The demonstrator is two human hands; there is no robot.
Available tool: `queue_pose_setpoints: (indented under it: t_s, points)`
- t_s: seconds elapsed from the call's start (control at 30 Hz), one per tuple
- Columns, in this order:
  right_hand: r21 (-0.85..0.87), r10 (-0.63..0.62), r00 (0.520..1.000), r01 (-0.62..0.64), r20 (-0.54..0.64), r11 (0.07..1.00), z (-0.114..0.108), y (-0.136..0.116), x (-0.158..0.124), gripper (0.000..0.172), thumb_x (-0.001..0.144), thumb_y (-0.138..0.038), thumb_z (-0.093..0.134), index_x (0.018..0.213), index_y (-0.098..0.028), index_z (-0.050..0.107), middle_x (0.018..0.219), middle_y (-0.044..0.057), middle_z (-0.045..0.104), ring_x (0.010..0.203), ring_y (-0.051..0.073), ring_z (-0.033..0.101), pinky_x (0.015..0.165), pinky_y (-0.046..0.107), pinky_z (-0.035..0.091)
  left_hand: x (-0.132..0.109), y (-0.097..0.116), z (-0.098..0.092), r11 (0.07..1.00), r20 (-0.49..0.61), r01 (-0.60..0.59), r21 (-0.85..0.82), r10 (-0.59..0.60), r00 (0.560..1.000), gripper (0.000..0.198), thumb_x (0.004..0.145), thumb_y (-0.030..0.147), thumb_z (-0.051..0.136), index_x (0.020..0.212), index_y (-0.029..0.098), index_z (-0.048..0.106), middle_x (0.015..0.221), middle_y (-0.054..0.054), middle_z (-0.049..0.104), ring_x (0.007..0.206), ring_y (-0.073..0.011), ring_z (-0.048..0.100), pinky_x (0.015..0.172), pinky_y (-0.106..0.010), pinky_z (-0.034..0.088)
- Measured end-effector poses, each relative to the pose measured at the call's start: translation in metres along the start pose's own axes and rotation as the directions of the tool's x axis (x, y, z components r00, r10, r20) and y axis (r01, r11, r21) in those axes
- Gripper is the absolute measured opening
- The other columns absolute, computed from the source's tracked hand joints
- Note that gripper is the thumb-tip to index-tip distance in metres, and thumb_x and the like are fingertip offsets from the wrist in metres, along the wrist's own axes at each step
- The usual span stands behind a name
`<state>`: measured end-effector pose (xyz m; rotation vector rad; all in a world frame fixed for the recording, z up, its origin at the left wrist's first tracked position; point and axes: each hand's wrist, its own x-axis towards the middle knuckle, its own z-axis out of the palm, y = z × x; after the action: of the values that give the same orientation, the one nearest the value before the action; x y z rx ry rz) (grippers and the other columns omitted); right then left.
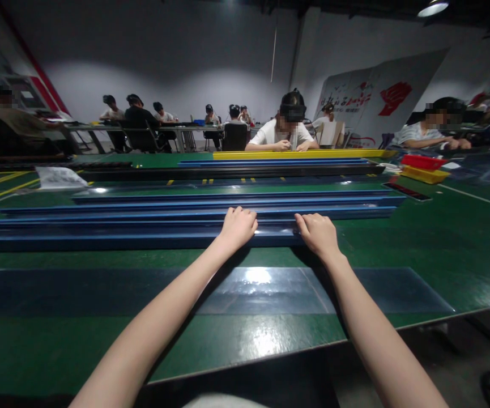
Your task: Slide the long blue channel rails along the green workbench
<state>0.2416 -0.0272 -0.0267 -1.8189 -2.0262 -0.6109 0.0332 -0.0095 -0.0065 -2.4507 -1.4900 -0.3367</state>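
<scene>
Blue and trough-shaped, the front channel (100, 235) lay lengthwise across the green table (397, 243) in the head view, running out of the picture on the left. Handling of this piece looked to be under way rather than finished: both hands were at it, while the other blue channels (355, 212) lay behind it with no hand of this person on them. A clear sheet (380, 290) lay flat on the near side, apart from the channel; nothing showed the two joined, and how much remained could not be told from this view. The front channel lay crosswise beyond the forearms, directly under the left hand (239, 226), whose fingers were closed over it. The right hand (319, 232) was at its right end, fingers curled in and thumb toward the other hand; its fingertips were partly hidden, so whether it truly gripped the piece could not be told. A gap separated the hands, with bare channel between them. Farther off lay a black strip (270, 172) and a yellow strip (312, 153), and beyond these a co-worker (265, 136) bent over the table.
</scene>
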Motion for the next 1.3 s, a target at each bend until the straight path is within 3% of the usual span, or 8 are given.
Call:
queue_pose_setpoints:
  t_s: [0.13,0.33,0.5,0.73,1.07,1.3]
  points:
    - [0.027,-0.055,0.998,0.055,0.001,0.998,0.003,-0.002,0.0,0.045,0.091,-0.037,0.028,0.069,-0.018,0.063,0.073,0.008,0.066,0.073,0.018,0.055,0.065,0.03,0.029,-0.001,0.005,0.0,0.998,-0.038,-0.044,-0.036,0.043,0.998,0.025,0.086,0.022,0.037,0.099,0.018,0.058,0.101,-0.006,0.061,0.093,-0.0205,0.052,0.077,-0.033,0.036]
    - [0.159,-0.243,0.97,0.236,0.026,0.959,0.005,-0.009,-0.001,0.039,0.09,-0.039,0.03,0.089,-0.018,0.064,0.089,0.006,0.067,0.085,0.018,0.054,0.073,0.029,0.032,-0.001,0.011,0.0,0.984,-0.031,-0.135,-0.115,0.133,0.991,0.024,0.086,0.02,0.038,0.1,0.018,0.058,0.102,-0.005,0.062,0.095,-0.0202,0.051,0.078,-0.031,0.038]
    - [0.218,-0.3,0.954,0.291,0.008,0.932,0.007,-0.01,-0.001,0.036,0.09,-0.037,0.033,0.096,-0.018,0.063,0.1,0.006,0.066,0.092,0.018,0.053,0.076,0.028,0.033,-0.001,0.01,0.004,0.967,-0.007,-0.192,-0.167,0.193,0.981,0.027,0.088,0.024,0.036,0.104,0.019,0.058,0.103,-0.005,0.063,0.097,-0.0196,0.052,0.081,-0.031,0.039]
    - [0.186,-0.26,0.965,0.26,-0.027,0.947,0.007,-0.005,0.0,0.036,0.091,-0.034,0.031,0.09,-0.018,0.063,0.094,0.005,0.068,0.088,0.016,0.056,0.077,0.027,0.031,-0.001,0.008,0.0,0.98,0.011,-0.164,-0.113,0.166,0.986,0.027,0.088,0.025,0.036,0.096,0.019,0.061,0.099,-0.005,0.064,0.093,-0.0201,0.053,0.077,-0.031,0.039]
    - [0.033,-0.027,0.995,0.03,-0.101,0.999,0.0,-0.001,-0.001,0.044,0.091,-0.034,0.027,0.067,-0.017,0.059,0.068,0.006,0.065,0.066,0.015,0.056,0.068,0.027,0.028,-0.001,0.001,-0.005,1.0,0.012,-0.002,0.026,0.002,1.0,0.027,0.086,0.023,0.035,0.082,0.016,0.061,0.087,-0.007,0.066,0.086,-0.0227,0.056,0.07,-0.032,0.04]
    - [0.031,-0.056,0.997,0.058,-0.048,0.998,0.001,-0.003,-0.001,0.045,0.091,-0.036,0.027,0.067,-0.017,0.06,0.066,0.007,0.064,0.066,0.016,0.056,0.067,0.028,0.029,-0.001,0.003,-0.006,1.0,-0.001,-0.012,0.022,0.012,1.0,0.025,0.086,0.022,0.036,0.084,0.016,0.06,0.088,-0.007,0.065,0.088,-0.0224,0.055,0.071,-0.032,0.041]
